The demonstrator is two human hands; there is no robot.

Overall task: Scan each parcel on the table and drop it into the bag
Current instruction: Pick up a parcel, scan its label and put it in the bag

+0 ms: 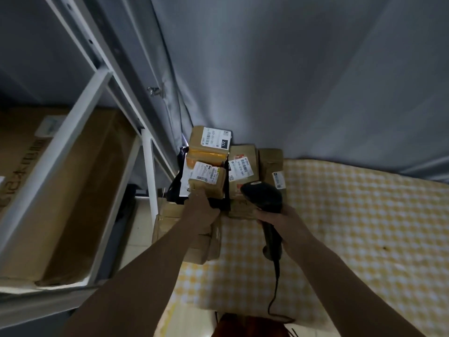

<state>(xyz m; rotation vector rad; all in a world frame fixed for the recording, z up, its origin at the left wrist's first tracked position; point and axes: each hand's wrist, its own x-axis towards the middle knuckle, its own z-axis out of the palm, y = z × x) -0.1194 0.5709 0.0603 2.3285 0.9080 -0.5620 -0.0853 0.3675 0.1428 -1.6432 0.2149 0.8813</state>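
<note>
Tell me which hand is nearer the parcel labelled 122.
Left. The left hand grips a small box just below the parcel labelled 122; the right hand holds the barcode scanner, lower and further right.

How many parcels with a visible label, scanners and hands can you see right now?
Labelled parcels: 4 — top box, box gripped by the left hand, middle box, right box
Scanners: 1 — scanner, held in the right hand
Hands: 2 — left hand, right hand
Total: 7
More unlabelled parcels lie beneath; count unclear.

Prob. parcel depot/stockroom: labelled parcels (209, 164), metal shelving (97, 76) w/ big carton (73, 190).
</note>
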